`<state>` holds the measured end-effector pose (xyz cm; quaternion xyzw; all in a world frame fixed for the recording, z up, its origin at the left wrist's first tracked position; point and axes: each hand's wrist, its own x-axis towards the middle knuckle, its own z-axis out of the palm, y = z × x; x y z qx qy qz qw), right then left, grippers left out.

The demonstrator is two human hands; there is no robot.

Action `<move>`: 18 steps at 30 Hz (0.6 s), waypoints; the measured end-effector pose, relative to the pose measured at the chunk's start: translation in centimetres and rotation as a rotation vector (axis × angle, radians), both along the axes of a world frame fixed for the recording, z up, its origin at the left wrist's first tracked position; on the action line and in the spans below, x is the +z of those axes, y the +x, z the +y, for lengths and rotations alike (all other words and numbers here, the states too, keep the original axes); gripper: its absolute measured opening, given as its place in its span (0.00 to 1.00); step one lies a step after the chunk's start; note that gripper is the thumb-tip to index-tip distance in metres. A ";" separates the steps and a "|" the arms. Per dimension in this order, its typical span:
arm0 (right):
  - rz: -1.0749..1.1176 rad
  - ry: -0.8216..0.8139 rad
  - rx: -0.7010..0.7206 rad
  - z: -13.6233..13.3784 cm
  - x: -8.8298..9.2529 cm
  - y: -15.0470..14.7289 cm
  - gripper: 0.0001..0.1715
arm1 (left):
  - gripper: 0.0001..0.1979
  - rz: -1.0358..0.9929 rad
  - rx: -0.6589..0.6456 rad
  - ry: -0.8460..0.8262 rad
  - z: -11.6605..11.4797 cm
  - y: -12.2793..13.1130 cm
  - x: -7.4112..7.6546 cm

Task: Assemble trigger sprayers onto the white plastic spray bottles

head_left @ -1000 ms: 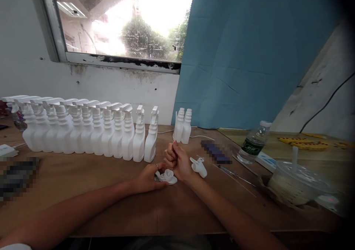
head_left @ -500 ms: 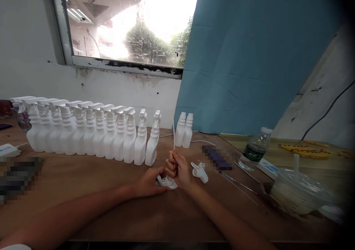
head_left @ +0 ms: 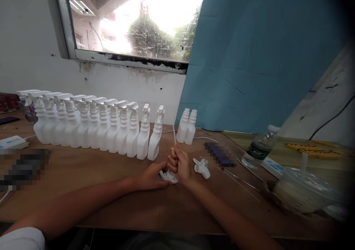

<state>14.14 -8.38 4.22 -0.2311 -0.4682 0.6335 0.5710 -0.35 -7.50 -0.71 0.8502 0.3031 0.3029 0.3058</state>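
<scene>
My left hand (head_left: 154, 176) is closed around a white trigger spray head (head_left: 168, 177), holding it down on the brown tabletop. Just above it, my right hand (head_left: 179, 164) makes a fist around a thin white tube (head_left: 174, 134), whose upper end sticks up out of the fist. The tube's lower end is hidden by the fingers, so whether it sits in the spray head cannot be seen. Another white spray head (head_left: 203, 168) lies loose to the right of my right hand. Two white bottles (head_left: 190, 129) without spray heads stand upright beyond the hands.
A long row of white spray bottles (head_left: 113, 134) stands at the back left, most with trigger heads on. To the right are a dark phone (head_left: 220, 154), metal tweezers (head_left: 235, 176), a water bottle (head_left: 259, 148) and a lidded plastic cup (head_left: 301, 191). A power strip (head_left: 13, 143) lies far left.
The whole view has shifted a little, so everything sits slightly higher and further right. A shorter length of tube shows above my right fist. Both hands keep their grip.
</scene>
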 end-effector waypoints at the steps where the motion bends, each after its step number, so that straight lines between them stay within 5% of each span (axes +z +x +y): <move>1: -0.008 -0.005 0.000 0.0 -0.1 -0.1 0.32 | 0.16 -0.006 -0.002 -0.004 0.0 0.0 -0.1; 14: 0.014 -0.014 -0.003 -0.4 0.0 0.6 0.31 | 0.17 -0.026 -0.026 -0.019 -0.6 0.2 0.8; 18: -0.179 0.182 -0.113 -1.4 1.0 3.8 0.12 | 0.30 -0.136 -0.048 -0.160 -0.9 1.0 2.3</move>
